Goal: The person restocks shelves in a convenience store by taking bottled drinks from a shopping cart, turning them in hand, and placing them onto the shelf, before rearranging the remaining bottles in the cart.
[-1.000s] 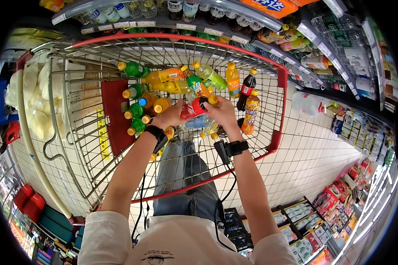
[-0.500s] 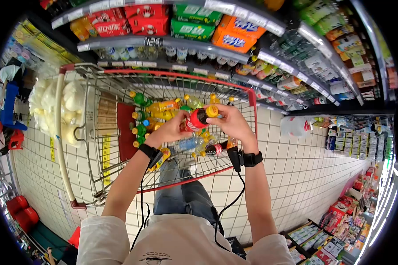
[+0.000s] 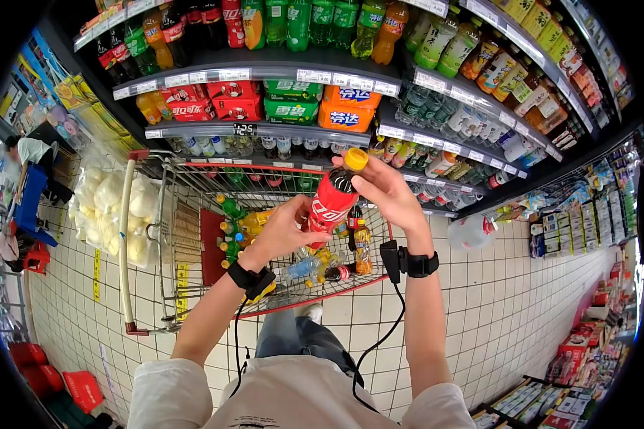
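A cola bottle (image 3: pixel 330 202) with a red label and a yellow cap is held tilted above the cart, its cap end pointing up and right. My left hand (image 3: pixel 283 227) is wrapped round the lower part of the bottle. Near the cap, the fingers of my right hand (image 3: pixel 390 191) grip the neck. Below them, the shopping cart (image 3: pixel 207 166) has wire sides and a red rim. Inside it lie several drink bottles, among them green bottles (image 3: pixel 230 207), a clear bottle (image 3: pixel 302 267) and a small dark bottle with a red label (image 3: pixel 338 272).
Shelves ahead carry soda bottles (image 3: pixel 298 27), red cola packs (image 3: pixel 237 100) and orange packs (image 3: pixel 347 107). A bag of pale round items (image 3: pixel 114 204) is left of the cart handle (image 3: pixel 127 247). A large clear jug (image 3: pixel 471 233) stands right on the tiled floor. Another person (image 3: pixel 34 151) is far left.
My view has tilted up, showing more of the upper shelf. Both hands still hold the cola bottle, which now stands more upright with more of its label visible.
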Demonstrator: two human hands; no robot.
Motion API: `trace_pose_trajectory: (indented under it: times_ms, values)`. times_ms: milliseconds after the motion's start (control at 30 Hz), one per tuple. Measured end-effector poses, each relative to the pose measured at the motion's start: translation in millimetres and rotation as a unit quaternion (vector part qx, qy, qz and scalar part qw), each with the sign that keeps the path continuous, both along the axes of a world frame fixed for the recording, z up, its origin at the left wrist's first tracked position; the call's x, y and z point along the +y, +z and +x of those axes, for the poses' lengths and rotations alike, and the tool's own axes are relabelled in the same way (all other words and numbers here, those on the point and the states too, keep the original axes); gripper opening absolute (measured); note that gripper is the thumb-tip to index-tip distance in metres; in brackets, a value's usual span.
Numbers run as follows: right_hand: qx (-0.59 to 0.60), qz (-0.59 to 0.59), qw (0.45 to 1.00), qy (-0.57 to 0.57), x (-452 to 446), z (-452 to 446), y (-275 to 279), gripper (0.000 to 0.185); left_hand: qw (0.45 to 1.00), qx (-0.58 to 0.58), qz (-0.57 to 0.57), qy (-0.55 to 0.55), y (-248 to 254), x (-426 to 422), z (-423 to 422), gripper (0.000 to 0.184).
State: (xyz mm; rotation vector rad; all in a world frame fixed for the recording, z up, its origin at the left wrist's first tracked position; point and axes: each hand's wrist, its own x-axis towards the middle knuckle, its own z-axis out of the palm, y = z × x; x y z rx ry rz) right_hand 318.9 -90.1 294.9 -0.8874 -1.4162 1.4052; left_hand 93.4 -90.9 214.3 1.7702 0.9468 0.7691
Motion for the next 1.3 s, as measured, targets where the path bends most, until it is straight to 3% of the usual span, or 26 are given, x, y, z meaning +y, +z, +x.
trace_pose_trajectory:
  times_ms: [100, 233, 433, 567, 600, 700, 933, 1067, 1133, 1233, 1300]
  values:
    - [-0.088, 0.079, 0.993, -0.017, -4, -2, 6, 0.050, 0.999, -0.025, 0.020, 0.018, 14, -8, 3, 0.059]
    - [-0.105, 0.020, 0.994, -0.032, -1, -14, 24, 0.051, 0.999, -0.002, 0.028, 0.039, 26, -13, -3, 0.061]
    - [-0.082, 0.064, 0.994, 0.033, 13, -40, 41, 0.050, 0.998, -0.057, 0.001, 0.016, 36, -9, -34, 0.073]
    - [-0.127, 0.106, 0.983, 0.086, 36, -68, 58, 0.051, 0.994, -0.033, 0.101, 0.008, 41, 15, -57, 0.064]
    - [-0.139, 0.110, 0.980, 0.087, 43, -76, 61, 0.052, 0.982, -0.043, 0.178, 0.034, 42, 25, -62, 0.059]
    - [-0.151, 0.129, 0.978, 0.070, 73, -100, 61, 0.057, 0.994, -0.038, 0.099, 0.035, 49, 53, -85, 0.058]
    - [-0.136, 0.138, 0.979, 0.060, 161, -146, 60, 0.094, 0.962, -0.035, 0.236, 0.130, 71, 156, -131, 0.058]
    - [-0.132, 0.145, 0.976, 0.097, 217, -172, 55, 0.102, 0.947, -0.048, 0.285, 0.142, 73, 227, -154, 0.062]
    - [-0.154, 0.165, 0.971, 0.080, 248, -183, 52, 0.101, 0.931, -0.057, 0.332, 0.142, 70, 263, -162, 0.065]
    - [-0.189, 0.208, 0.958, 0.051, 285, -200, 49, 0.093, 0.937, -0.109, 0.294, 0.152, 70, 309, -166, 0.067]
    - [-0.230, 0.255, 0.939, 0.005, 315, -207, 44, 0.084, 0.943, -0.149, 0.256, 0.150, 73, 334, -168, 0.056]
